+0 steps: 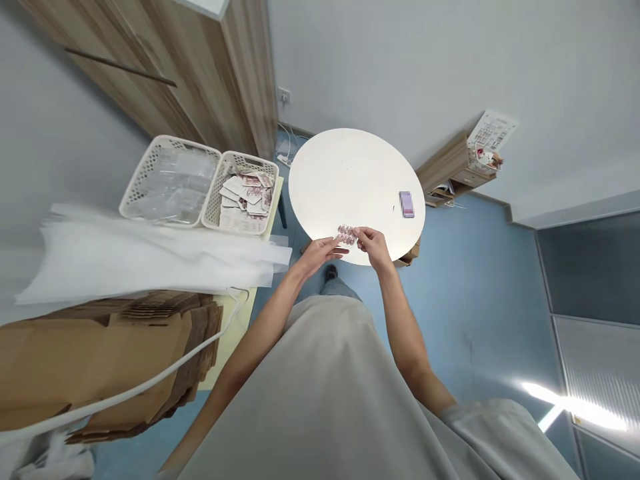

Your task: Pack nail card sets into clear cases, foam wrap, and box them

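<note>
Beyond the hands, the round bench lay open to its far edge; a purple rectangular object obstructed its right side.

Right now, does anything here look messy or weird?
A bit messy: the cards in the white basket nearer the round table lie jumbled at different angles, and the white sheets stick out past the edge of the yellow table. I can't see any spill.

White round table with a purple pack and tiny dark piece alongside

Two hands, one nail set, one round table, two white baskets.
</note>
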### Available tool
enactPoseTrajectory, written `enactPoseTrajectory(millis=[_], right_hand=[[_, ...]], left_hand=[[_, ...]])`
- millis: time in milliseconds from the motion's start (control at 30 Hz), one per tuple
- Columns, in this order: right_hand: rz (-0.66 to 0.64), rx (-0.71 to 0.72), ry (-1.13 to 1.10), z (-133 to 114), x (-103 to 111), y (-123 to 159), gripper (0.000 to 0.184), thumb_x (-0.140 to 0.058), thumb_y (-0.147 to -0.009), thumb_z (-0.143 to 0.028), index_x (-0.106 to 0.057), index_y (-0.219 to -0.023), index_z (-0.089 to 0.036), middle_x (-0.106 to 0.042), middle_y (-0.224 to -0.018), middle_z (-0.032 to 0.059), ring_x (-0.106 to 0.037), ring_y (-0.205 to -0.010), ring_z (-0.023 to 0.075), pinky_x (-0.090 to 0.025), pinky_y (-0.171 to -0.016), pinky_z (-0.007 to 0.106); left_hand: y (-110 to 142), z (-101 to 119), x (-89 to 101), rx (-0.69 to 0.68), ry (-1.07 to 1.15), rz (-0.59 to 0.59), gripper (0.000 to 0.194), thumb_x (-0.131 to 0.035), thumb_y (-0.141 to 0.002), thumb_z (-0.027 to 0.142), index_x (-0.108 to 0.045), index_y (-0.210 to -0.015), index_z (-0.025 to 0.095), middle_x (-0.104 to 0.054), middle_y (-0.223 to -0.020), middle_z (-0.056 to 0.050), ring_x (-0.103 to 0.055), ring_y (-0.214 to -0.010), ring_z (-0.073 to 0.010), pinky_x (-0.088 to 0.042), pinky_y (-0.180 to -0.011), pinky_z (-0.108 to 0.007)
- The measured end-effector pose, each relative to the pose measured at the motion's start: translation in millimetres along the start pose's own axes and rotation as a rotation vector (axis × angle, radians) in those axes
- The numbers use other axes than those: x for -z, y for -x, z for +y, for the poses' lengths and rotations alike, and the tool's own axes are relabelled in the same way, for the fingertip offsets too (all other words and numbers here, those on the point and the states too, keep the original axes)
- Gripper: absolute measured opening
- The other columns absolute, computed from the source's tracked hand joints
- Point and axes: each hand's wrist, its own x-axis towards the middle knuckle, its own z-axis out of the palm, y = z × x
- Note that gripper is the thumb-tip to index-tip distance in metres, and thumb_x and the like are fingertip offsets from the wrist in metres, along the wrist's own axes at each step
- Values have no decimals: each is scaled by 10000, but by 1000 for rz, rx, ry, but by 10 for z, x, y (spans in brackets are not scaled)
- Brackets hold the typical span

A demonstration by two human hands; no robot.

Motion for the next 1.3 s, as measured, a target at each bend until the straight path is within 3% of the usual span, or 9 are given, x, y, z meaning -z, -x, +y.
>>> enactPoseTrajectory(millis=[100, 267, 433, 567, 700, 800, 1000, 1133, 1300], right_hand=[[-11, -5, -62, -30, 59, -8, 593, -798, -747, -784, -757, -889, -209, -530, -642, -41, -440, -572, 113, -371, -542, 272], [-42, 2, -135, 7, 234, -150, 594, -816, -754, -773, -772, -905, -200, -570, -662, -36, -356, -534, 86, -352, -511, 261], [1, 55, -59, 23, 496, -400, 539, -782, -826, -709, -802, -970, -190, -706, -794, 22, -535, -629, 119, -426, -535, 256], [96, 135, 39, -24, 693, -641, 438, -804, -837, -620, -806, -977, -205, -799, -1039, 73, -655, -783, 160, -542, -636, 274], [44, 102, 99, -22, 822, -925, 359, -810, -847, -559, -807, -905, -205, -810, -1012, 73, -663, -750, 167, -546, -613, 279], [76, 92, 143, 36, 917, -1153, 312, -770, -867, -516, -793, -894, -205, -808, -986, 59, -633, -673, 148, -531, -587, 275], [3, 57, 17, 202, 1264, -1519, 349, -774, -848, -545, -782, -869, -197, -793, -940, 54, -545, -581, 115, -503, -567, 277], [-23, 58, -45, 322, 1494, -1640, 340, -791, -842, -541, -778, -854, -201, -774, -912, 39, -534, -585, 105, -478, -569, 271], [-26, 113, -30, 386, 1682, -1688, 409, -755, -889, -622, -783, -957, -220, -741, -886, 19, -556, -581, 105, -481, -547, 253]], left_hand=[[-8, 65, -92, 62, 138, -85, 796, -656, -868, 901, -806, -1156, 174, -801, -1289, -202, -758, -1253, -402, -601, -1049, -512], [-159, 53, -261, 78, 124, -80, 711, -662, -900, 839, -793, -1172, 195, -790, -1338, -189, -714, -1338, -417, -576, -1109, -546], [-484, 15, -429, 22, 58, -38, 650, -689, -917, 783, -782, -1185, 197, -788, -1325, -194, -713, -1342, -398, -586, -1109, -537], [-785, 17, -569, -27, -38, 152, 586, -852, -848, 610, -757, -1272, 217, -749, -1413, -171, -719, -1328, -352, -579, -1115, -492], [-1074, 12, -749, -112, -262, 429, 709, -953, -756, 428, -709, -1383, 205, -700, -1488, -172, -715, -1305, -335, -585, -1093, -466], [-1279, -8, -864, -181, -375, 552, 756, -954, -747, 370, -684, -1433, 204, -668, -1526, -163, -736, -1241, -316, -610, -1048, -451], [-1618, -70, -932, -151, -265, 626, 523, -789, -912, 505, -752, -1317, 177, -783, -1293, -156, -787, -1083, -271, -628, -988, -441], [-1787, -115, -1012, -85, -239, 614, 487, -818, -872, 508, -781, -1224, 174, -813, -1178, -143, -794, -1025, -269, -626, -947, -442], [-1942, -151, -1138, -110, -219, 621, 432, -867, -819, 508, -812, -1120, 203, -807, -1111, -89, -745, -942, -215, -611, -884, -380]])
